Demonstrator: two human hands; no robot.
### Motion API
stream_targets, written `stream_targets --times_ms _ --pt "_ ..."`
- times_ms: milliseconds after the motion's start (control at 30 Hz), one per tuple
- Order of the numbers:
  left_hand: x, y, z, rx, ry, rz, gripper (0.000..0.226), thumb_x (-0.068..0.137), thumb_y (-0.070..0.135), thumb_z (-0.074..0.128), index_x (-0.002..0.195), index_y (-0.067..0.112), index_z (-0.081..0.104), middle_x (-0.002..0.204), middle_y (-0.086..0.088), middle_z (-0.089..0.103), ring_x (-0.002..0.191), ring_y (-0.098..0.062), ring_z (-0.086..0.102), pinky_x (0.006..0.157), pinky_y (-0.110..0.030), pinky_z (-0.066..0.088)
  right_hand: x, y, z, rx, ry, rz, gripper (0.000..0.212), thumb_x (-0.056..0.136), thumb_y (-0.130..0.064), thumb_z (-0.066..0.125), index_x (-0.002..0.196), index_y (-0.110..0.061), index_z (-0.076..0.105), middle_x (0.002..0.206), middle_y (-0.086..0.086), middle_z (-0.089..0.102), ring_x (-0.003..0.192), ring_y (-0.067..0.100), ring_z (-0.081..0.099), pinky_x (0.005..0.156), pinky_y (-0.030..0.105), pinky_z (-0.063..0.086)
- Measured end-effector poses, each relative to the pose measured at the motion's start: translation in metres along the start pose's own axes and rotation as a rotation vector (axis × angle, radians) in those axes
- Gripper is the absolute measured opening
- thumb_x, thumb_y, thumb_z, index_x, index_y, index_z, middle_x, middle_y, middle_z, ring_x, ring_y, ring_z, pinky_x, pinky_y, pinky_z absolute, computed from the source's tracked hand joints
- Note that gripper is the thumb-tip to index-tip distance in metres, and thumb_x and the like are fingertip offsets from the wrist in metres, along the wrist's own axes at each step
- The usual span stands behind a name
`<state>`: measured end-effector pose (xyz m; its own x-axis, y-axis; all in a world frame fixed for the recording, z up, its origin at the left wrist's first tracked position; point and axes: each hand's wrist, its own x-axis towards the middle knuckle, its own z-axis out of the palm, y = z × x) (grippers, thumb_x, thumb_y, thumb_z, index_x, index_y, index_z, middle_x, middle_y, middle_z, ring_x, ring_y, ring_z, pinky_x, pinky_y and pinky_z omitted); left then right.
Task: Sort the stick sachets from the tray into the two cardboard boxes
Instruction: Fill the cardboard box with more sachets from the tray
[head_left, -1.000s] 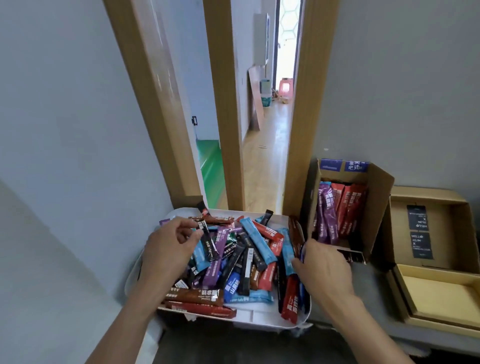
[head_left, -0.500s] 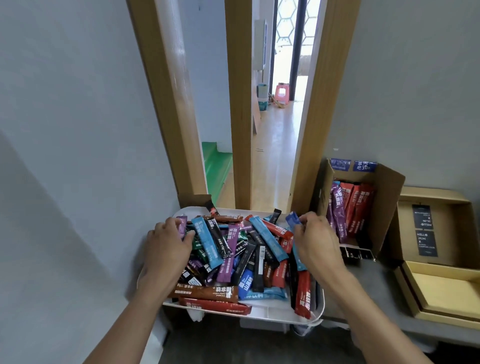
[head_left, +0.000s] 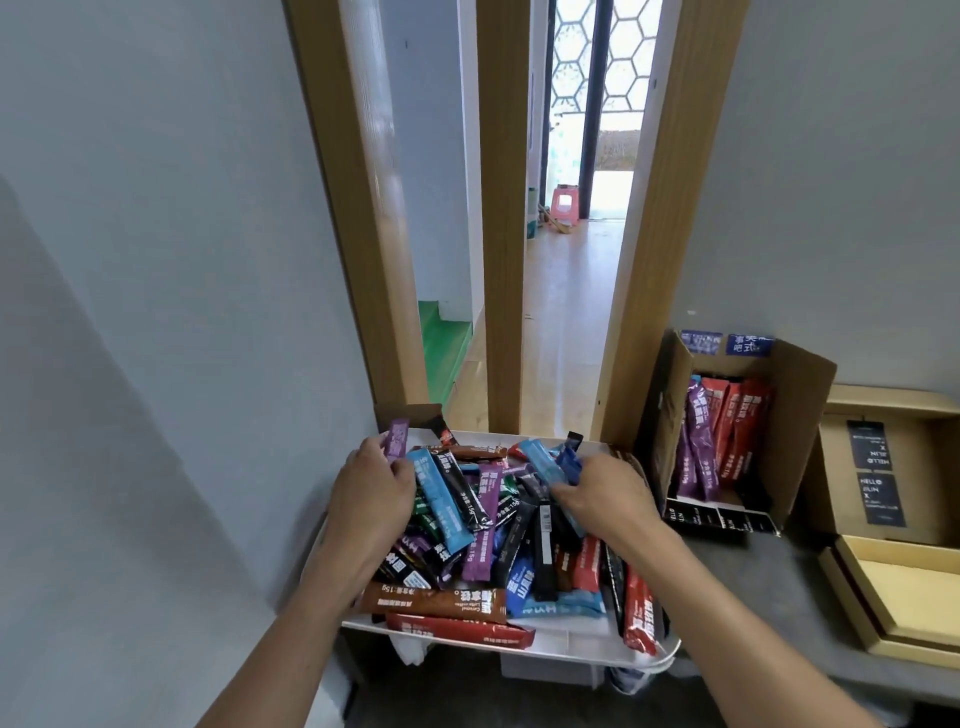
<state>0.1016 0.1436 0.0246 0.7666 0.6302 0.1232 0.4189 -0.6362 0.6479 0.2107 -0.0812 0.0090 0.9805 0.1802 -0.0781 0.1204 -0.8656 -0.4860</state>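
While sachets (head_left: 488, 545) lie heaped in tray (head_left: 582, 638), left hand (head_left: 371, 499) pinches purple sachet (head_left: 397, 440) at far-left edge; right hand (head_left: 605, 499) grips blue sticks (head_left: 543, 465). Likely light, slick, floppy; best pinched near end seal. Cardboard box (head_left: 800, 410) right of tray.

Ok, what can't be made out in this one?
Head view:
Tray floor: buried under sachets.
Left hand: it covers the purple sachet's lower end.
Right hand: its back hides how many blue sachets it grips.
Gold box: cut by right edge.
Sachet print: too small.
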Motion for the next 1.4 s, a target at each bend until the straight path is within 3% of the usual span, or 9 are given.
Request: stream_targets --times_ms 100,267,367,600,767,900,1033,1267,1400 --pt "-0.001 0.012 0.003 -0.042 -0.116 -0.068 0.021 0.104 0.034 0.051 0.117 0.020 0.042 0.108 -0.004 0.064 0.088 -0.020 0.063 0.063 -0.030 0.046 -0.009 -0.017 -0.014 0.013 0.039 -0.063 0.028 0.093 -0.047 0.065 0.091 -0.019 0.060 0.082 0.001 0.069 0.071 0.020 0.068 0.064 0.036 0.057" --pt "-0.001 0.017 0.022 0.269 -0.130 -0.028 0.080 0.082 0.076 0.062 0.128 0.015 0.040 0.121 -0.008 0.068 0.108 -0.029 0.068 0.082 -0.040 0.054 -0.018 -0.049 -0.011 0.327 -0.158 -0.028 0.035 0.086 -0.038 0.075 0.108 -0.015 0.060 0.093 0.004 0.069 0.080 0.020 0.069 0.075 0.043 0.061" --pt "0.001 0.024 0.025 0.335 -0.097 0.001 0.093 0.076 0.081 0.065 0.134 0.014 0.038 0.124 -0.009 0.070 0.112 -0.029 0.069 0.084 -0.040 0.056 -0.014 -0.055 0.004 0.254 -0.247 0.037 0.039 0.082 -0.045 0.083 0.099 -0.017 0.061 0.096 0.005 0.070 0.085 0.019 0.069 0.079 0.040 0.060" --pt "0.005 0.025 0.026 0.193 -0.116 -0.007 0.066 0.080 0.058 0.076 0.122 0.021 0.041 0.105 0.004 0.065 0.097 -0.023 0.070 0.071 -0.032 0.050 -0.013 -0.057 0.018 0.156 -0.281 0.130 0.044 0.078 -0.052 0.086 0.098 -0.018 0.064 0.090 0.000 0.069 0.077 0.014 0.067 0.064 0.030 0.054" --pt "0.013 0.015 0.019 -0.147 -0.104 -0.062 0.030 0.092 0.042 0.065 0.081 0.015 0.059 0.074 -0.003 0.064 0.068 -0.023 0.060 0.064 -0.036 0.048 -0.005 -0.059 0.010 0.432 -0.368 0.097 0.032 0.092 -0.037 0.076 0.106 -0.012 0.062 0.093 0.003 0.065 0.068 0.011 0.057 0.058 0.024 0.049" --pt "0.013 0.017 -0.009 -0.565 -0.074 -0.225 0.028 0.094 0.022 0.060 0.069 0.011 0.062 0.062 -0.003 0.062 0.062 -0.023 0.058 0.061 -0.032 0.042 0.013 -0.076 -0.014 0.665 -0.263 -0.018 0.013 0.100 -0.027 0.065 0.098 -0.014 0.063 0.091 0.009 0.075 0.073 0.017 0.065 0.077 0.037 0.058" --pt "0.012 0.004 -0.023 -0.609 -0.084 -0.243 0.020 0.093 0.026 0.064 0.081 0.011 0.066 0.076 -0.010 0.071 0.073 -0.031 0.069 0.072 -0.041 0.055 0.049 -0.099 -0.003 0.391 -0.231 -0.088 0.029 0.095 -0.023 0.072 0.114 -0.006 0.057 0.100 0.013 0.073 0.078 0.023 0.067 0.082 0.045 0.061" --pt "0.007 -0.021 -0.029 -0.503 -0.148 -0.241 0.020 0.079 0.027 0.077 0.096 0.017 0.072 0.089 -0.013 0.078 0.085 -0.035 0.076 0.085 -0.055 0.062 0.070 -0.113 0.037 -0.082 -0.190 -0.199 0.040 0.087 -0.028 0.080 0.119 -0.010 0.064 0.101 0.006 0.066 0.092 0.029 0.065 0.074 0.035 0.051" --pt "0.010 -0.030 -0.030 -0.438 -0.121 -0.224 0.015 0.093 0.020 0.072 0.105 0.015 0.067 0.080 -0.006 0.079 0.075 -0.020 0.077 0.071 -0.037 0.062 0.073 -0.109 0.044 -0.143 -0.154 -0.238 0.037 0.090 -0.022 0.076 0.123 -0.012 0.064 0.099 0.004 0.060 0.090 0.027 0.057 0.075 0.034 0.045"
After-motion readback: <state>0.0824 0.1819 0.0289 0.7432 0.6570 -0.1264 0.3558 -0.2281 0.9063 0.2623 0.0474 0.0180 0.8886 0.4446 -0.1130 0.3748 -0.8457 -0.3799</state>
